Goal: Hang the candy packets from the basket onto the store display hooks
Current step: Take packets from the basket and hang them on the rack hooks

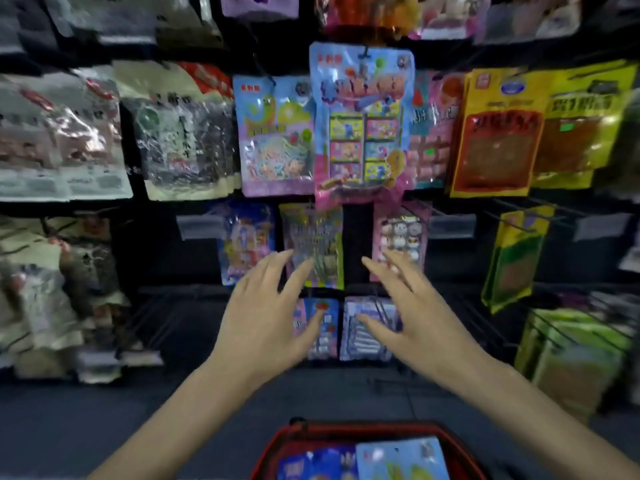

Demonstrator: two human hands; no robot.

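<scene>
Both empty, fingers spread wide: left hand [264,318] and right hand [414,317] under the hung blue candy packet [362,116], red basket [363,429] below. Lettering's too blurry to read.

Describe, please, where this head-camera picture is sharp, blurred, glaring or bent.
Head view: wide-angle bending bows the rows toward the edges; the blue candy packet at centre is clearest; the clear bags at left show glare and smear; the yellow packets at right blur; left hand and right hand are soft-edged; the red basket is cropped.
</scene>
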